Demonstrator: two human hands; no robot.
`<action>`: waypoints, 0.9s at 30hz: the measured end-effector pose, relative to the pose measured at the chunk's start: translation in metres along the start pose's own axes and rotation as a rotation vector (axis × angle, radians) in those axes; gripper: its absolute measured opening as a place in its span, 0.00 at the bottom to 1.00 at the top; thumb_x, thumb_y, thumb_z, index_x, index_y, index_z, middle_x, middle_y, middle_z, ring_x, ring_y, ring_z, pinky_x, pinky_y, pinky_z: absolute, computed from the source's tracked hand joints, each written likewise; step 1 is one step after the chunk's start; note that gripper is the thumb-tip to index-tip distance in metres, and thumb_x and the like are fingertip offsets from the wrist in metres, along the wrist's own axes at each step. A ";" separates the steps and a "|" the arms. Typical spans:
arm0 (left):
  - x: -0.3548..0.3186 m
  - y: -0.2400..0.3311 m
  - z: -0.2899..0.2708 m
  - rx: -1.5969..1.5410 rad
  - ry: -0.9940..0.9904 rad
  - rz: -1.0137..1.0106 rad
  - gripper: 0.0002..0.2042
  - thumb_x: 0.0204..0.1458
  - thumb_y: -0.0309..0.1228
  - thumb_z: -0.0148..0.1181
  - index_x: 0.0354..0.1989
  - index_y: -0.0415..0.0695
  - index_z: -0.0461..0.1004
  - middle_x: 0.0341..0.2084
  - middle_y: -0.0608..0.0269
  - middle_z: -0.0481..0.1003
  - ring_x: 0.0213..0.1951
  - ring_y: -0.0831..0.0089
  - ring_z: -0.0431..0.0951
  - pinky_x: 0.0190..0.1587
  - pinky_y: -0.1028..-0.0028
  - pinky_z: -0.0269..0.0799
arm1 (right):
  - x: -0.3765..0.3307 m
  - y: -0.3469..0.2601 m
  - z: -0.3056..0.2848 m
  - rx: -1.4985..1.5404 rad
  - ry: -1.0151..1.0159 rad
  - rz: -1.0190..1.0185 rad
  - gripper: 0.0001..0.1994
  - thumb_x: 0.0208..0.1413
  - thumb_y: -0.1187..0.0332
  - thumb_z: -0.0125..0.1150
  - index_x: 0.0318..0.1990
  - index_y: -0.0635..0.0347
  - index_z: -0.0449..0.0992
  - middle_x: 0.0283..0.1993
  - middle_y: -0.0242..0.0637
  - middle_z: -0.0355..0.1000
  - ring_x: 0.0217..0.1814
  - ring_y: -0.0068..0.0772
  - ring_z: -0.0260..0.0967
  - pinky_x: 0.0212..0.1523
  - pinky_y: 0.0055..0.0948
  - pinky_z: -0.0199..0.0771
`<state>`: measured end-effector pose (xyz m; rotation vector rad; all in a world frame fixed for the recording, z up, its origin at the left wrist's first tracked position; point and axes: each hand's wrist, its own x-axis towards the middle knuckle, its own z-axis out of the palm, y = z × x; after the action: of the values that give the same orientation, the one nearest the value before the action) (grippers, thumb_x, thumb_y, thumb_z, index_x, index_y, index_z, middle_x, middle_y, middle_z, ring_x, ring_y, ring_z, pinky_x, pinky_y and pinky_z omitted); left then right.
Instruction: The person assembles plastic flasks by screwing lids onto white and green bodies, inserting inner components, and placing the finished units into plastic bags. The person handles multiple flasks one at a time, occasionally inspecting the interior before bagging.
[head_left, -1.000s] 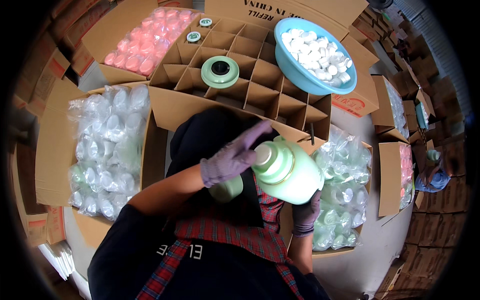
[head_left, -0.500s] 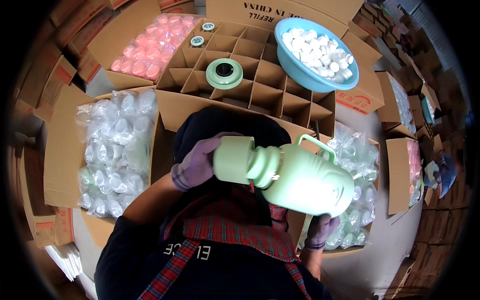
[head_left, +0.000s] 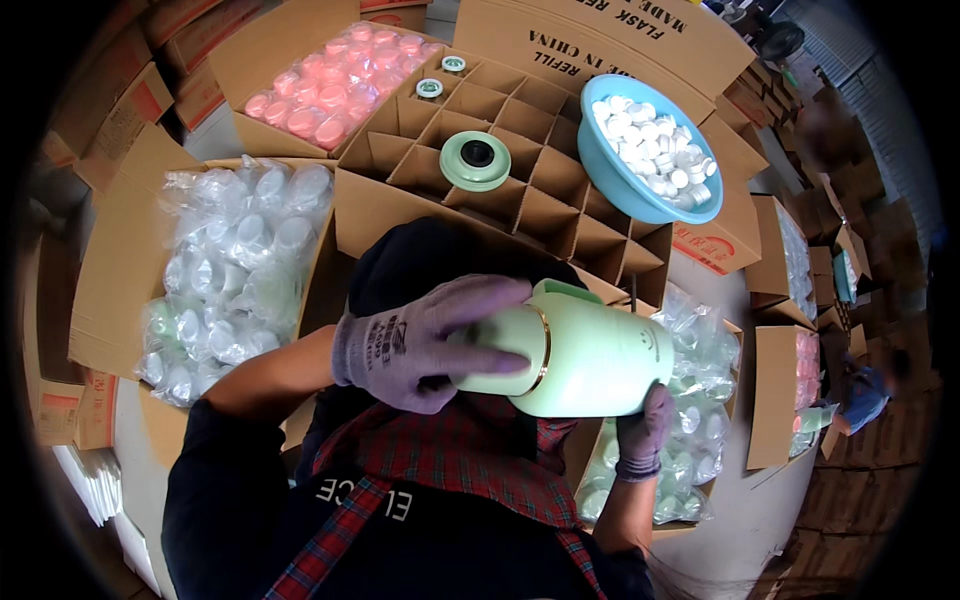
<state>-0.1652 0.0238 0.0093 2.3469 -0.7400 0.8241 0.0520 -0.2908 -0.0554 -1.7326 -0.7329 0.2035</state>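
Note:
A pale green vacuum flask point(head_left: 600, 360) lies sideways across my lap, its loop handle on the far side. My left hand point(head_left: 410, 345), in a purple-grey glove, is wrapped over the green cup point(head_left: 515, 328) at the flask's left end. This cup sits against the body at a gold ring, and the neck is covered. At the base, my gloved right hand point(head_left: 645, 430) grips the lower right end, with some of its fingers hidden underneath. A round green lid with a black centre point(head_left: 462, 177) rests on the carton dividers point(head_left: 545, 170) in front of me.
A blue basin point(head_left: 600, 160) of white caps stands on the divided carton's right side. Two small green-and-white lids point(head_left: 429, 89) sit at its far left. Cartons of bagged clear-wrapped cups point(head_left: 240, 240), pink bagged pieces point(head_left: 345, 85) and bagged green pieces point(head_left: 690, 420) surround me.
The cup has met the flask body, covering the neck that showed between them. My left hand has moved right and over the cup. The flask lies more level.

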 end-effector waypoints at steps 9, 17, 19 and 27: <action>-0.060 0.023 0.071 -0.050 0.151 -0.398 0.37 0.47 0.37 0.71 0.67 0.51 0.61 0.63 0.46 0.60 0.54 0.55 0.74 0.48 0.58 0.78 | 0.066 -0.067 -0.010 -0.067 -0.269 0.070 0.26 0.62 0.51 0.58 0.51 0.70 0.76 0.39 0.43 0.77 0.37 0.31 0.72 0.42 0.32 0.71; -0.046 -0.056 -0.008 0.453 0.267 -0.423 0.08 0.55 0.29 0.57 0.40 0.39 0.77 0.40 0.53 0.77 0.43 0.57 0.78 0.48 0.60 0.72 | 0.076 -0.134 0.106 -0.904 -0.713 -0.491 0.26 0.60 0.46 0.55 0.47 0.63 0.75 0.25 0.43 0.75 0.25 0.44 0.75 0.27 0.39 0.75; -0.038 -0.152 -0.025 0.588 0.464 -0.832 0.20 0.54 0.41 0.63 0.48 0.39 0.76 0.46 0.50 0.76 0.50 0.53 0.75 0.53 0.62 0.70 | 0.085 -0.125 0.131 -0.920 -0.716 -0.483 0.28 0.60 0.42 0.52 0.43 0.65 0.75 0.23 0.42 0.74 0.23 0.43 0.75 0.25 0.39 0.74; -0.003 -0.254 0.006 0.248 0.255 -1.396 0.34 0.41 0.56 0.69 0.49 0.40 0.74 0.54 0.47 0.70 0.57 0.56 0.67 0.62 0.55 0.58 | 0.146 -0.101 0.111 -0.422 -0.359 -0.564 0.32 0.50 0.51 0.68 0.57 0.67 0.72 0.51 0.50 0.73 0.51 0.52 0.72 0.52 0.43 0.72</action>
<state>-0.0017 0.1997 -0.0735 2.1556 1.0889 0.4972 0.0747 -0.1052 0.0387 -1.8181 -1.5864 -0.0383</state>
